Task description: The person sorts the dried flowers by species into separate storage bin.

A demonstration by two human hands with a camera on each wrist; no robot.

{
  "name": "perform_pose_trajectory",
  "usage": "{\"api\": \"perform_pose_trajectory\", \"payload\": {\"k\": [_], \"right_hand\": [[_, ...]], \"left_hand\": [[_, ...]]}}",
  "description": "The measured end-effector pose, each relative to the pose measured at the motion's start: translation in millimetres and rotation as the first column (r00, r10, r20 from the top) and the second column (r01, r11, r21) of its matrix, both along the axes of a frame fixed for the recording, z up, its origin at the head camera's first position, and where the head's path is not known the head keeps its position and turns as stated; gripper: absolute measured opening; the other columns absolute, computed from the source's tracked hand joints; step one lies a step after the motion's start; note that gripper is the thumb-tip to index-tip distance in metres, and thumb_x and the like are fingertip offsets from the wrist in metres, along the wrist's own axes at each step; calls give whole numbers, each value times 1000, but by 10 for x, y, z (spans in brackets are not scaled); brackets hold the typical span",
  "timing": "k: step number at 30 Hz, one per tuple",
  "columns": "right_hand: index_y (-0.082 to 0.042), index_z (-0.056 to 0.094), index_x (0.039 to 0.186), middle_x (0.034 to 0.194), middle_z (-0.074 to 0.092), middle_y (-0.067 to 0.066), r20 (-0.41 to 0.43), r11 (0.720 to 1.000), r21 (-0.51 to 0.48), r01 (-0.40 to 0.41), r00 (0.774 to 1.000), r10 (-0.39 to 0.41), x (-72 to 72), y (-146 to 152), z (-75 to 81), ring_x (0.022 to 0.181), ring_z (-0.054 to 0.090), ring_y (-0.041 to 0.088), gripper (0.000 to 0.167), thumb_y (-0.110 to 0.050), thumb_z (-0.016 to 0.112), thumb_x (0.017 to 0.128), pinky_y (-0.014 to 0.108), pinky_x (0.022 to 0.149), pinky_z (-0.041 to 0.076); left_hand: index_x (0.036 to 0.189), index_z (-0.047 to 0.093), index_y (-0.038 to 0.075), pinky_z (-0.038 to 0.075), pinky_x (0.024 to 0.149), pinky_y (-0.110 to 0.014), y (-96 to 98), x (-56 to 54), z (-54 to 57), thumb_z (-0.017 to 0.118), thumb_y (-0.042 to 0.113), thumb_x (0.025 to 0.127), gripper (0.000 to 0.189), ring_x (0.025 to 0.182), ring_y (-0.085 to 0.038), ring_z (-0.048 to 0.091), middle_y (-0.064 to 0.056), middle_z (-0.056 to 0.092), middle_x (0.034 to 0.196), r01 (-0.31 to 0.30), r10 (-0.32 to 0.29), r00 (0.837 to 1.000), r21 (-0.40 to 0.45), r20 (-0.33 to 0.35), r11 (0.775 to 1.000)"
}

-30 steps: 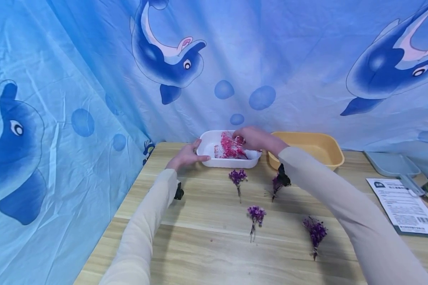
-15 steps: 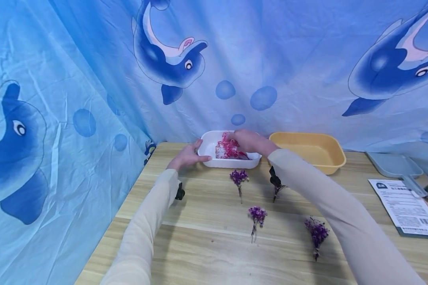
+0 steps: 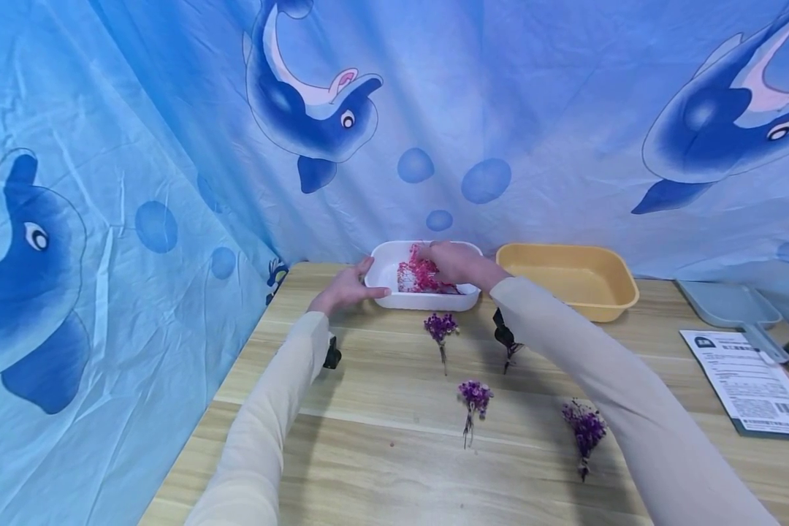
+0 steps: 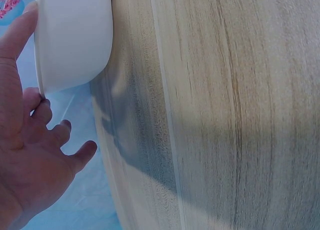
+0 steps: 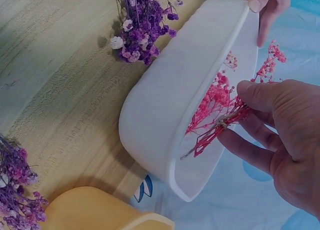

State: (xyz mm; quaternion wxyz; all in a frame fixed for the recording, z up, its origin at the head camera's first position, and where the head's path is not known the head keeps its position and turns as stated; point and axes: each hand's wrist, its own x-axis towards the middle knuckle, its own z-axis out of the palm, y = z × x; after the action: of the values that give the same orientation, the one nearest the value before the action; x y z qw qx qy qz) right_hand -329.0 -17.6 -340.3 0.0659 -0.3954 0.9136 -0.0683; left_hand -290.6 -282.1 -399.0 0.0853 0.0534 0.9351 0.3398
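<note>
At the back of the table stands a white plastic tub (image 3: 427,301) with pink dried flowers (image 3: 416,277) in it. My left hand (image 3: 347,289) holds the tub's left end, thumb on the front rim, index finger at the far corner; in the left wrist view its other fingers stay off the tub. Over the tub's right half, my right hand (image 3: 456,263) pinches a pink flower bunch (image 5: 239,110) by its tied stems between thumb and fingers. More pink sprigs (image 5: 214,102) lie beneath it inside. A purple dried flower bunch (image 3: 440,326) lies just in front of the tub.
A yellow tub (image 3: 621,303) stands right of the white one. More purple bunches (image 3: 475,395) lie nearer on the table, one partly behind the right wrist camera (image 3: 503,332). At right are a grey dustpan (image 3: 726,305) and a printed packet (image 3: 749,383). A dolphin curtain (image 3: 532,109) hangs behind.
My right hand has shifted left over the white tub, mostly in the first half second, and covers more of the pink flowers. The left hand keeps its place at the tub's end.
</note>
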Motion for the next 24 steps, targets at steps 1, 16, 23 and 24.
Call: {"api": "perform_pose_trajectory", "payload": {"k": [1,16,23,24], "right_hand": [[-12,58,139,124,65,10,3,1000,1,3,1000,-3,-2,0,-1,112,61,29,50,-2,69,92,40,95,52],[-7,58,139,128,60,18,50,988,-148,-33,998,41,2,156,-7,111,60,33,48,-2,67,93,41,92,54],[7,56,134,119,62,24,23,955,-292,-49,998,59,29,474,52,99,66,34,44,-3,67,92,43,87,56],[9,55,133,116,62,25,30,950,-310,-39,998,51,48,535,67,97,66,34,44,-3,67,92,43,86,57]], "left_hand": [[161,15,13,16,120,-50,0,0,1,79,50,82,108,150,-33,12,-7,9,166,0,0,1000,1,1,1000],[160,14,7,16,120,-51,23,2,-6,77,46,85,105,149,-36,13,-14,9,166,30,-31,999,-29,-16,999],[160,14,7,16,120,-51,19,14,0,77,46,85,105,150,-36,12,-15,9,166,24,-24,1000,-21,-18,999],[160,14,7,15,120,-50,17,15,5,77,47,85,105,150,-35,11,-14,9,166,22,-22,1000,-22,-15,1000]]}}
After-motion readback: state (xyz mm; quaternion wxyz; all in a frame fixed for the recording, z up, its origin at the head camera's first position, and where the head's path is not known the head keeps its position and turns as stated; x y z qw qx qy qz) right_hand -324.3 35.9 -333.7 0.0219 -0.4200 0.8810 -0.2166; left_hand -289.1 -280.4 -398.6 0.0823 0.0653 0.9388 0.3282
